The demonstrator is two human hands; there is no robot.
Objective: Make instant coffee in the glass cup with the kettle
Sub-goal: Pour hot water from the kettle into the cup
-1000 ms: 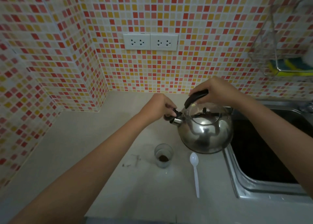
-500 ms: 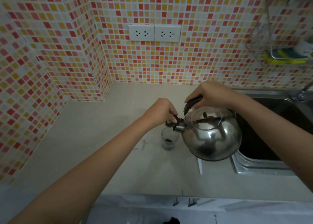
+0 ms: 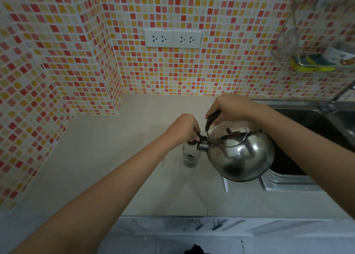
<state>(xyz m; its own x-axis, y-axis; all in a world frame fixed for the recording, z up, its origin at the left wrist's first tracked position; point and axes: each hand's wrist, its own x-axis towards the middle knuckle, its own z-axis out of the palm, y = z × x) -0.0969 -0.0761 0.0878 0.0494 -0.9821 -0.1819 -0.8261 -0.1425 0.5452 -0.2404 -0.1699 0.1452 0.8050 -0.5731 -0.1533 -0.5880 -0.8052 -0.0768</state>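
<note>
A shiny steel kettle [image 3: 240, 154] hangs tilted above the counter, its spout pointing left and down over the glass cup [image 3: 191, 156]. My right hand [image 3: 228, 107] grips the kettle's black handle from above. My left hand [image 3: 184, 128] pinches the black cap at the spout's tip. The small clear cup stands on the counter with dark coffee powder at its bottom. I cannot tell whether water is flowing. A white plastic spoon [image 3: 226, 184] lies on the counter, mostly hidden under the kettle.
A steel sink [image 3: 288, 182] with a tap [image 3: 338, 98] lies right of the kettle. The pale counter [image 3: 115, 157] runs left to a tiled corner. Two wall sockets [image 3: 172, 38] sit above. A wire rack with sponges [image 3: 315, 65] hangs at upper right. Cabinet handles [image 3: 207, 224] show below the counter edge.
The kettle has come down and left until its spout is over the cup. My view has shifted back, showing the counter's front edge. Both hands keep their holds.
</note>
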